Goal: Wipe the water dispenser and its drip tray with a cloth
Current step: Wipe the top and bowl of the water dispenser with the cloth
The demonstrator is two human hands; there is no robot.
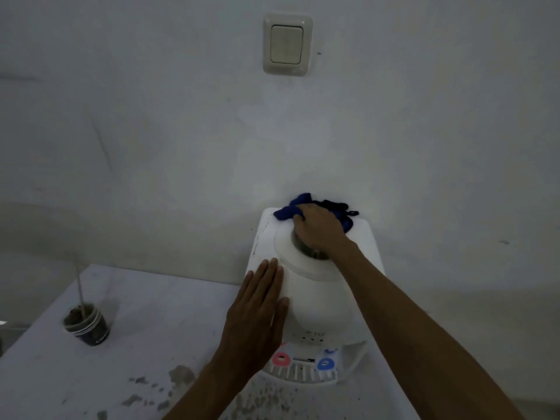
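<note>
Head view looks down on a white water dispenser standing in the lower centre of the frame, against a pale wall. A cream light switch sits on that wall at the upper centre. The white desk carrying the dispenser spreads across the lower left, and dark flecks and stains mark it along the bottom edge near the dispenser's foot.

At the lower left of the frame a dark paper cup stands on the desk, well apart from the dispenser. It holds a murky filling, and a thin pale stick rises out of it, leaning slightly.

On the dispenser's front, a red tap and a blue tap hang over the slotted white drip tray at the bottom centre. The right forearm crosses over the dispenser's right side and hides part of its top.

The right hand presses a dark blue cloth onto the back of the dispenser's top, its fingers curled closed over the bunched fabric, beside the round bottle opening. The left hand lies flat against the dispenser's left front, fingers straight and together, holding nothing.
</note>
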